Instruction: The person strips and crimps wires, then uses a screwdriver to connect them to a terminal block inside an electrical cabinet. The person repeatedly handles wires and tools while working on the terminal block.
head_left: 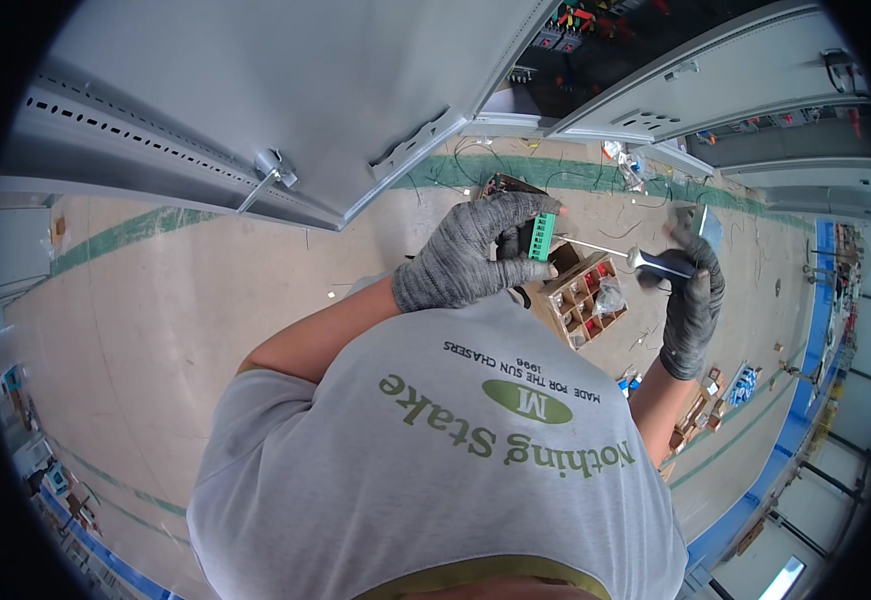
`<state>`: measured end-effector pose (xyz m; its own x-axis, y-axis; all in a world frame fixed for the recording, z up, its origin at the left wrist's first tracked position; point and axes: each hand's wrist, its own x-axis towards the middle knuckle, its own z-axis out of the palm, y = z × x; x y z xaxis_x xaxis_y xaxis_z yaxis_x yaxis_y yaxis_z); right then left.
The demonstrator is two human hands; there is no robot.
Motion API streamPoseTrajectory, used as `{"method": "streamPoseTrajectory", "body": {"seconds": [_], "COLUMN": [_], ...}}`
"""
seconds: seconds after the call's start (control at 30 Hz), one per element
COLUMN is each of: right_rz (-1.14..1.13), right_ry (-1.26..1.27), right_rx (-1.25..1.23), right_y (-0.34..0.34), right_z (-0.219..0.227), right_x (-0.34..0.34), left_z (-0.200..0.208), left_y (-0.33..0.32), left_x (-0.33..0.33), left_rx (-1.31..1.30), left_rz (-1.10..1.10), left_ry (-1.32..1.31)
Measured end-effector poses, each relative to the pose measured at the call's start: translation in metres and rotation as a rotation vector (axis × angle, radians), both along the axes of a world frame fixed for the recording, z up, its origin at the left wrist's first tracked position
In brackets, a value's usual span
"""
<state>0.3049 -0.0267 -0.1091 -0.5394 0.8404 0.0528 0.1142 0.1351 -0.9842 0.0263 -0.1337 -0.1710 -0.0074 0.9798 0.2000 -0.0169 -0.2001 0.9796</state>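
My left hand (471,250), in a grey fingerless glove, is closed around a green terminal block (543,237) with a row of dark slots. Its thumb and fingers grip the block's two ends; part of a dark body behind it is hidden by the hand. My right hand (694,290), gloved the same way, wraps round the dark blue and white handle of a screwdriver (661,264). The screwdriver's thin shaft points left, its tip at or very near the block's right side; whether it sits in a slot I cannot tell.
A divided cardboard box (586,305) with small parts stands on the floor below my hands. An open grey cabinet door (286,90) spans the upper left. Cabinets with wiring (596,60) stand ahead. Loose wires and scraps lie along the green floor stripe (571,172).
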Motion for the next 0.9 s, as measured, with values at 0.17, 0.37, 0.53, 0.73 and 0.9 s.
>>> {"method": "streamPoseTrajectory", "body": {"seconds": [0.17,0.37,0.53,0.73,0.9], "right_rz": [-0.188,-0.184,-0.201,-0.189,-0.207], "right_ry": [0.118,-0.066,0.117,0.074,0.045], "right_rx": [0.257,0.07,0.225,0.136,0.102], "right_y": [-0.015,-0.016,-0.025,-0.025,-0.028], "right_z": [-0.009,0.001,0.001,0.0,0.0], "right_x": [-0.031,-0.009,-0.033,-0.019,-0.022], "left_z": [0.0,0.004,0.001,-0.003,-0.001], "left_y": [-0.001,-0.005,0.001,0.002,0.003], "left_x": [0.0,-0.002,-0.005,-0.004,-0.006], "left_rx": [-0.024,-0.033,0.007,0.015,0.064], "left_rz": [-0.012,0.006,0.008,0.01,0.035], "left_ry": [0.039,0.046,0.163,0.107,0.167]}}
